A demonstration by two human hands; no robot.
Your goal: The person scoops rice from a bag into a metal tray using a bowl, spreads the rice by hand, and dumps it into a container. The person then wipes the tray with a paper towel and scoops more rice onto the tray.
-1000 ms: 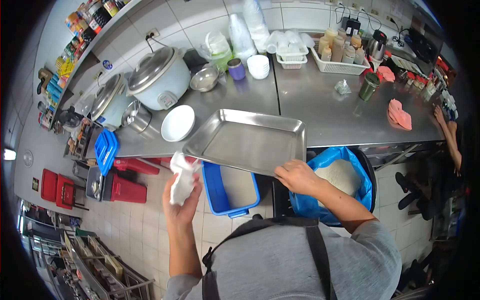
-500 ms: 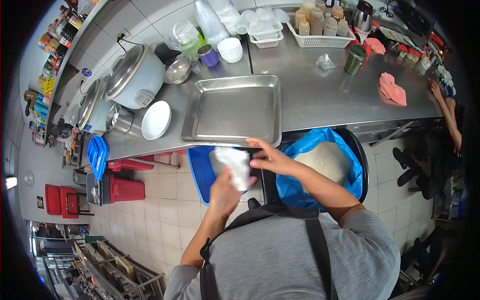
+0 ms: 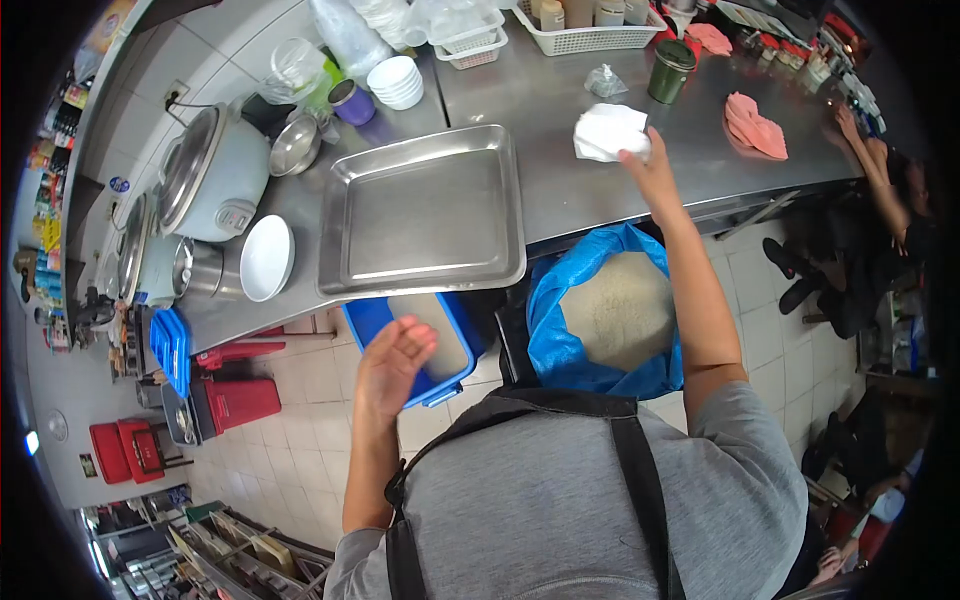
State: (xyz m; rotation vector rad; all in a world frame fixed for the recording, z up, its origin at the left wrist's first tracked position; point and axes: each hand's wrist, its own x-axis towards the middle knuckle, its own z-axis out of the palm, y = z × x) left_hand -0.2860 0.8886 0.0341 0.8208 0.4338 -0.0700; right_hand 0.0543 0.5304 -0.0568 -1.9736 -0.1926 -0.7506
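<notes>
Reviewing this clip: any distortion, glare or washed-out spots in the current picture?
Head view: strong fisheye bending, with black corners; head view: soft reflections on the steel tray; head view: a bright light near the left edge; head view: the white wad at the right hand looks pale, with little surface detail.

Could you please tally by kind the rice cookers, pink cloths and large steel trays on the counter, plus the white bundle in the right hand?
Rice cookers: 2
Pink cloths: 2
Large steel tray: 1
White bundle in the right hand: 1
Total: 6
</notes>
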